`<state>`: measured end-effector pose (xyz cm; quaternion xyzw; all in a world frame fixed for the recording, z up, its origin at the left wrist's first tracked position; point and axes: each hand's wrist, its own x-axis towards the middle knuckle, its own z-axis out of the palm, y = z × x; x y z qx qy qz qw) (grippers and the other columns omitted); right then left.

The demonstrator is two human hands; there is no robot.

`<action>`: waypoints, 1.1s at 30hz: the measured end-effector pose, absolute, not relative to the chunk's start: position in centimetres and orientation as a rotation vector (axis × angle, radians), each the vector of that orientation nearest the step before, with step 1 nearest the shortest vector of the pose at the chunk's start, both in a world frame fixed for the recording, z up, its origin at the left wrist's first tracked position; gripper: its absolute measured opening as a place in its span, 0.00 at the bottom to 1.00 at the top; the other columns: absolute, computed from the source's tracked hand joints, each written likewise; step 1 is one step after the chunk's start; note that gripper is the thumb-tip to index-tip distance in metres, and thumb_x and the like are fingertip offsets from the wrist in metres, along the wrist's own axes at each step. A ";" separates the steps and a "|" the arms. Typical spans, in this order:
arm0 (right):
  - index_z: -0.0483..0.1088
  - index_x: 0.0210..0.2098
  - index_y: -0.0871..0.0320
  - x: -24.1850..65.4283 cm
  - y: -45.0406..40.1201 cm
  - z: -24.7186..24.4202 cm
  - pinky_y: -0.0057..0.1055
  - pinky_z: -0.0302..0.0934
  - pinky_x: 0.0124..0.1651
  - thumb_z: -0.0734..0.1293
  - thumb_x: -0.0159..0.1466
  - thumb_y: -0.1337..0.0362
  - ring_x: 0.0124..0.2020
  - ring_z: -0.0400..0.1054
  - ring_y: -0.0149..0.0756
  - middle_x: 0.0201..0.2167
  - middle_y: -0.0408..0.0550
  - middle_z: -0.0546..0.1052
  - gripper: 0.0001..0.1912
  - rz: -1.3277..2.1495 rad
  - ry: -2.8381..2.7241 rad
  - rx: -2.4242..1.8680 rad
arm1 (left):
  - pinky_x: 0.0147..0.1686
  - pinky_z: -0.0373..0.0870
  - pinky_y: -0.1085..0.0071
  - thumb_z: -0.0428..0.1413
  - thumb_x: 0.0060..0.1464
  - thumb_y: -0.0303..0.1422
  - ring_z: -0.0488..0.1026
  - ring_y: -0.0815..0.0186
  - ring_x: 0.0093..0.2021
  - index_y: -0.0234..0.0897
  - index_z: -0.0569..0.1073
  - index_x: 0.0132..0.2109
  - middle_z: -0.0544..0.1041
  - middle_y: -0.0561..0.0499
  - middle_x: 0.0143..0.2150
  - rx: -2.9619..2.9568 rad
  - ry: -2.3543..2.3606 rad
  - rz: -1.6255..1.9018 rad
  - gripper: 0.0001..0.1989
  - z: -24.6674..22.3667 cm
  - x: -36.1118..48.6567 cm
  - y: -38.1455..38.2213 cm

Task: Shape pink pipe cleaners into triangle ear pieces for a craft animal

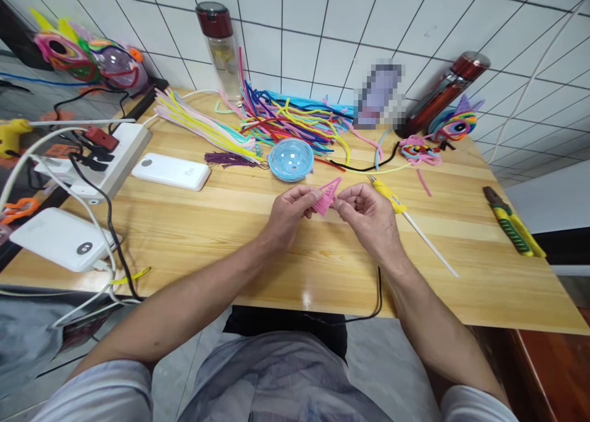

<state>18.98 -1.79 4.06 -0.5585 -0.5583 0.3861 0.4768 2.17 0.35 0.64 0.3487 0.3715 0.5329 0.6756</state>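
Both hands meet over the middle of the table around a pink triangular piece [326,197] that looks shaped from bent pipe cleaner, with rows of ridges. My left hand [291,212] pinches its left side between thumb and fingers. At its right edge, the thumb and forefinger of my right hand [369,212] close on it. Just beyond the hands stands a blue coiled bowl [290,160]. A yellow glue gun [388,195] with a white glue stick [431,245] lies to the right, partly behind my right hand.
Loose coloured pipe cleaners [295,118] are heaped along the wall. White power banks [171,171] and a power strip [113,161] with tangled cables occupy the left. Yellow-green pliers [511,222] lie at right. A glass bottle [220,53] and a red flask [445,93] stand behind.
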 end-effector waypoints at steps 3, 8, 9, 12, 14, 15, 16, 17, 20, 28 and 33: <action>0.73 0.33 0.54 18.9 -1.7 3.9 0.31 0.62 0.30 0.75 0.58 0.57 0.24 0.63 0.29 0.23 0.37 0.72 0.10 0.939 -1.361 -1.368 | 0.31 0.65 0.75 0.74 0.46 0.40 0.69 0.72 0.29 0.36 0.81 0.32 0.80 0.53 0.29 0.774 0.825 1.194 0.14 0.6 2.2 0.4; 0.73 0.33 0.54 18.8 -1.6 3.5 0.30 0.62 0.30 0.76 0.57 0.56 0.25 0.66 0.29 0.24 0.38 0.75 0.11 0.945 -1.358 -1.372 | 0.30 0.64 0.75 0.75 0.46 0.40 0.69 0.73 0.29 0.36 0.81 0.33 0.79 0.53 0.29 0.758 0.817 1.189 0.15 0.4 2.2 0.4; 0.73 0.34 0.54 18.8 -1.6 3.5 0.30 0.62 0.30 0.76 0.57 0.56 0.25 0.66 0.29 0.24 0.38 0.75 0.12 0.951 -1.361 -1.377 | 0.30 0.64 0.75 0.75 0.46 0.41 0.69 0.73 0.29 0.36 0.81 0.33 0.79 0.53 0.29 0.760 0.817 1.189 0.15 0.4 2.2 0.4; 0.74 0.35 0.54 19.0 -1.6 3.4 0.30 0.62 0.30 0.75 0.57 0.55 0.25 0.67 0.29 0.25 0.38 0.76 0.12 0.982 -1.380 -1.402 | 0.30 0.64 0.74 0.74 0.46 0.41 0.68 0.73 0.29 0.36 0.82 0.33 0.79 0.53 0.29 0.771 0.824 1.194 0.15 0.3 2.2 0.4; 0.75 0.36 0.54 19.1 -1.5 3.3 0.30 0.61 0.30 0.74 0.57 0.56 0.25 0.66 0.29 0.24 0.38 0.76 0.11 0.993 -1.386 -1.425 | 0.31 0.64 0.74 0.74 0.46 0.42 0.67 0.72 0.28 0.36 0.81 0.33 0.79 0.53 0.28 0.783 0.830 1.193 0.15 0.4 2.3 0.4; 0.76 0.36 0.54 19.2 -1.5 3.3 0.31 0.61 0.30 0.74 0.56 0.57 0.25 0.66 0.30 0.25 0.38 0.76 0.11 0.992 -1.386 -1.434 | 0.31 0.63 0.74 0.74 0.46 0.42 0.67 0.72 0.28 0.36 0.81 0.33 0.79 0.53 0.29 0.790 0.833 1.192 0.15 0.4 2.3 0.4; 0.76 0.36 0.54 19.2 -1.4 3.3 0.31 0.62 0.31 0.73 0.56 0.57 0.25 0.67 0.30 0.25 0.38 0.76 0.10 0.991 -1.386 -1.441 | 0.31 0.63 0.73 0.74 0.46 0.42 0.67 0.72 0.28 0.37 0.81 0.32 0.78 0.53 0.28 0.795 0.835 1.191 0.15 0.4 2.3 0.4; 0.76 0.36 0.54 19.2 -1.4 3.3 0.31 0.62 0.31 0.73 0.56 0.58 0.25 0.67 0.30 0.25 0.39 0.77 0.10 0.992 -1.386 -1.445 | 0.31 0.63 0.73 0.74 0.46 0.42 0.67 0.72 0.28 0.37 0.81 0.32 0.78 0.53 0.28 0.797 0.839 1.191 0.15 0.4 2.3 0.4; 0.77 0.36 0.55 19.2 -1.4 3.4 0.31 0.61 0.31 0.73 0.56 0.58 0.25 0.66 0.30 0.25 0.39 0.77 0.10 1.005 -1.386 -1.441 | 0.31 0.63 0.72 0.74 0.46 0.43 0.67 0.72 0.28 0.37 0.81 0.33 0.78 0.53 0.28 0.797 0.851 1.192 0.16 0.3 2.2 0.4; 0.74 0.28 0.54 19.3 -1.5 3.6 0.33 0.59 0.32 0.71 0.59 0.54 0.26 0.63 0.31 0.22 0.39 0.71 0.11 0.974 -1.459 -1.483 | 0.31 0.63 0.72 0.74 0.45 0.44 0.67 0.72 0.28 0.36 0.81 0.35 0.78 0.54 0.28 0.840 0.845 1.168 0.18 0.6 2.4 0.2; 0.73 0.28 0.54 19.4 -1.5 3.5 0.33 0.57 0.31 0.71 0.59 0.54 0.25 0.62 0.32 0.22 0.39 0.71 0.11 0.970 -1.414 -1.484 | 0.32 0.63 0.73 0.75 0.44 0.41 0.69 0.72 0.30 0.37 0.80 0.39 0.80 0.54 0.32 0.870 0.780 1.134 0.19 0.7 2.6 0.1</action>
